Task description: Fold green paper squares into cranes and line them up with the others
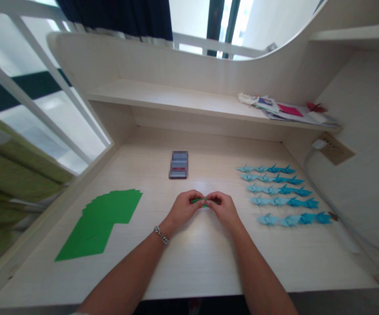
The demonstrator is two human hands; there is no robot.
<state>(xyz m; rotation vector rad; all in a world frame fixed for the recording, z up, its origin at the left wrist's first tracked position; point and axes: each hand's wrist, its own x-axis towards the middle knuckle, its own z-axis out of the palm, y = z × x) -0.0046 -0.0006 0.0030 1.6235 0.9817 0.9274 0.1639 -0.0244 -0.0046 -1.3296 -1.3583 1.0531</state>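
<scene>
Both hands meet at the middle of the pale wooden desk (189,258). My left hand (184,208) and my right hand (224,209) pinch a small folded piece of green paper (199,201) between their fingertips, and most of it is hidden by the fingers. A beaded bracelet (161,235) sits on my left wrist. A fanned stack of green paper sheets (100,221) lies flat to the left of my hands. To the right, several folded blue paper cranes (279,194) lie in rows, light blue ones on the left and darker blue ones on the right.
A blurred dark rectangular thing (179,165) lies on the desk behind my hands. The shelf (176,98) above holds loose papers and pink sheets (286,109) at its right end. A wall socket with a white cable (322,146) is at the right. White railing bars (45,100) stand at left.
</scene>
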